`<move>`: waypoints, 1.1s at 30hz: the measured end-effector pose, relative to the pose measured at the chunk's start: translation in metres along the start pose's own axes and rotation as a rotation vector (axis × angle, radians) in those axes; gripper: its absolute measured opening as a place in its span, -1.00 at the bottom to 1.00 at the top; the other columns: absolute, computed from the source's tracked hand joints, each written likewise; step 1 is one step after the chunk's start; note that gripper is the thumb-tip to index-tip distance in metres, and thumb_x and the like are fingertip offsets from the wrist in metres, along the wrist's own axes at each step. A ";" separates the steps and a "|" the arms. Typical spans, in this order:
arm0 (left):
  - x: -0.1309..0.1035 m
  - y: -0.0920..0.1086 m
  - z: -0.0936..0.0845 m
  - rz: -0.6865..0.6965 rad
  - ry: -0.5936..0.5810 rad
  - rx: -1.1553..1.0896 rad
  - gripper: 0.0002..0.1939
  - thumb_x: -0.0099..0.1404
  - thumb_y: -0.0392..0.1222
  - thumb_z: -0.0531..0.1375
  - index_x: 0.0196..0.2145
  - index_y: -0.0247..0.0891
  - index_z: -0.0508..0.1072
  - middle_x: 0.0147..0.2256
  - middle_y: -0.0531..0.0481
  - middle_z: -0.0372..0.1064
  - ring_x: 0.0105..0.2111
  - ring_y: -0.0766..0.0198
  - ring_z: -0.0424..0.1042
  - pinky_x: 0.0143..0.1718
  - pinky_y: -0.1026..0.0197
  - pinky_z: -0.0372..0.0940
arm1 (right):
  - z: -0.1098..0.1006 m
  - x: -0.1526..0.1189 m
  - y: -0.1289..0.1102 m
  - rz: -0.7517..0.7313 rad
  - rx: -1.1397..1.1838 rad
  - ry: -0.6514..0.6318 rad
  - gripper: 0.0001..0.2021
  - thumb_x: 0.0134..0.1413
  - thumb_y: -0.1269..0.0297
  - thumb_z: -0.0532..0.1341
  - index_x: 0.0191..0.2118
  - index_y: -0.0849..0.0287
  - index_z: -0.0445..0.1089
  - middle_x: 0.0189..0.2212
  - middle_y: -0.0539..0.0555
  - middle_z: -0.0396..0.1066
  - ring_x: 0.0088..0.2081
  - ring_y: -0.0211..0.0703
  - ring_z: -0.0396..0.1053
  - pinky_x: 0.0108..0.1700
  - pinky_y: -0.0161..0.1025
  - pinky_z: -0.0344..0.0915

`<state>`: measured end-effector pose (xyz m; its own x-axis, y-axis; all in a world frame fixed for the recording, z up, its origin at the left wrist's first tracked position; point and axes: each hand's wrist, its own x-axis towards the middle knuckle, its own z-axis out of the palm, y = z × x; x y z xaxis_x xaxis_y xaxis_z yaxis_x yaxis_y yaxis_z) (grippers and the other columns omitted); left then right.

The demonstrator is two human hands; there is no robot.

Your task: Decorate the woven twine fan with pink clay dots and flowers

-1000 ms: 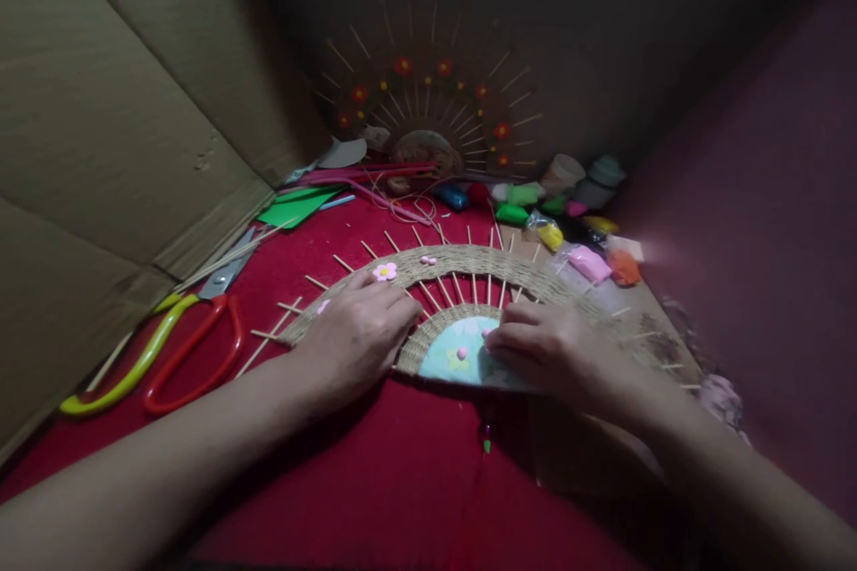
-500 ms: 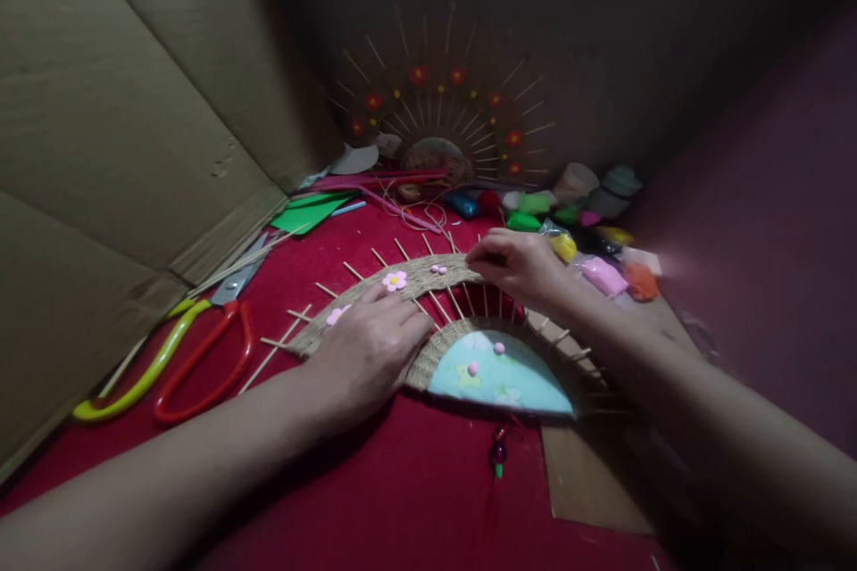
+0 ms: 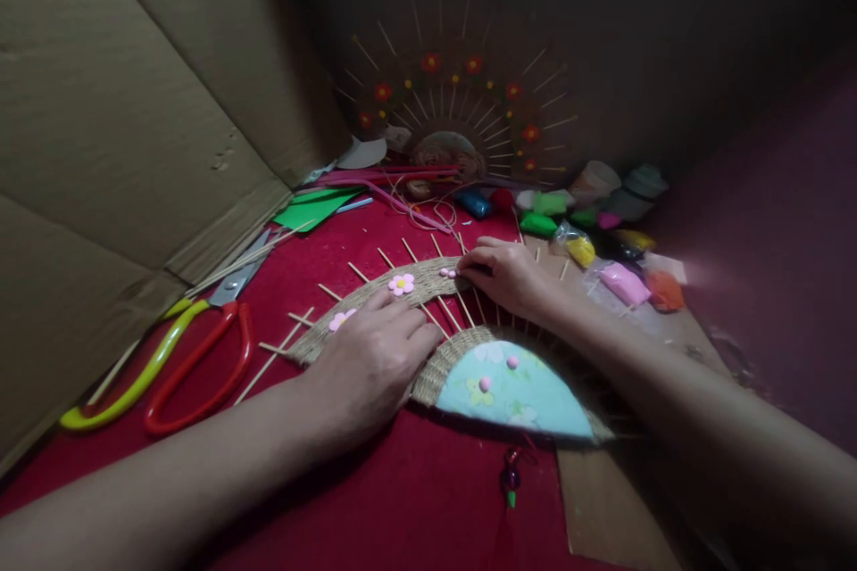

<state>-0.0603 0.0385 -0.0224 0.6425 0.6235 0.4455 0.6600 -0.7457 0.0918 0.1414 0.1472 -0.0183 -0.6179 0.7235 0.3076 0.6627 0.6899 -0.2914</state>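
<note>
A half-round woven fan point(image 3: 461, 344) with thin sticks radiating through its outer band lies on the red surface. Its inner part carries pale blue flowered cloth point(image 3: 536, 397) with two pink balls point(image 3: 512, 363) on it. Pink clay flowers point(image 3: 401, 285) sit on the outer band. My left hand point(image 3: 375, 352) rests over the band's left part, fingers loosely bent and lying on it. At the top of the band, my right hand point(image 3: 502, 275) has its fingertips pinched together beside small pink clay pieces point(image 3: 447, 273). Whatever is between those fingertips is hidden.
Scissors point(image 3: 231, 290) with red and yellow handles lie at left beside a cardboard wall point(image 3: 134, 107). Several clay packets point(image 3: 624, 283) are at back right. A larger flowered fan point(image 3: 452, 107) stands behind. A beaded tassel point(image 3: 511, 473) hangs at the front.
My right hand's fingertips have come down onto the band, closer to the small pink pieces. My left hand stays on the fan. The view has shifted slightly.
</note>
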 end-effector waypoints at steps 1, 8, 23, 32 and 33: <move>0.000 0.000 0.000 0.000 -0.005 0.001 -0.76 0.28 -0.40 0.01 -0.39 -0.33 0.46 -0.51 -0.02 0.30 -0.45 0.21 0.23 -0.21 0.07 0.13 | 0.001 -0.001 0.000 -0.002 -0.006 0.006 -0.90 0.08 0.43 0.23 -0.37 0.22 0.52 -0.42 0.07 0.42 -0.41 -0.24 0.35 -0.35 -0.32 0.24; 0.000 -0.001 0.001 0.003 0.004 0.010 -0.77 0.29 -0.39 0.01 -0.39 -0.33 0.46 -0.50 -0.01 0.30 -0.44 0.20 0.23 -0.21 0.08 0.12 | 0.005 -0.005 -0.001 -0.022 -0.021 0.021 -0.88 0.09 0.42 0.22 -0.34 0.24 0.54 -0.43 0.08 0.37 -0.42 -0.25 0.32 -0.37 -0.33 0.23; 0.001 0.000 -0.001 -0.009 -0.017 0.000 -0.78 0.29 -0.38 0.02 -0.39 -0.32 0.45 -0.49 -0.01 0.33 -0.44 0.21 0.25 -0.21 0.09 0.13 | 0.003 -0.003 0.001 -0.015 -0.021 0.021 -0.87 0.09 0.48 0.20 -0.33 0.22 0.50 -0.39 0.08 0.43 -0.36 -0.23 0.37 -0.32 -0.33 0.23; 0.000 -0.001 -0.001 -0.035 -0.058 -0.015 -0.78 0.30 -0.37 0.01 -0.36 -0.32 0.45 -0.45 -0.04 0.36 -0.40 0.19 0.29 -0.17 0.05 0.15 | 0.000 -0.001 -0.004 0.028 -0.044 -0.030 -0.87 0.05 0.50 0.20 -0.37 0.21 0.49 -0.40 0.06 0.41 -0.36 -0.22 0.35 -0.31 -0.34 0.20; 0.000 -0.001 -0.001 -0.035 -0.059 -0.016 -0.79 0.30 -0.36 0.02 -0.35 -0.32 0.45 -0.45 -0.05 0.37 -0.39 0.18 0.30 -0.17 0.05 0.15 | 0.000 -0.001 -0.004 0.031 -0.048 -0.035 -0.87 0.05 0.50 0.19 -0.37 0.21 0.49 -0.39 0.07 0.41 -0.36 -0.22 0.35 -0.31 -0.34 0.20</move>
<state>-0.0613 0.0387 -0.0214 0.6410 0.6619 0.3886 0.6765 -0.7264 0.1212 0.1394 0.1439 -0.0171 -0.6106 0.7455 0.2671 0.7008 0.6658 -0.2561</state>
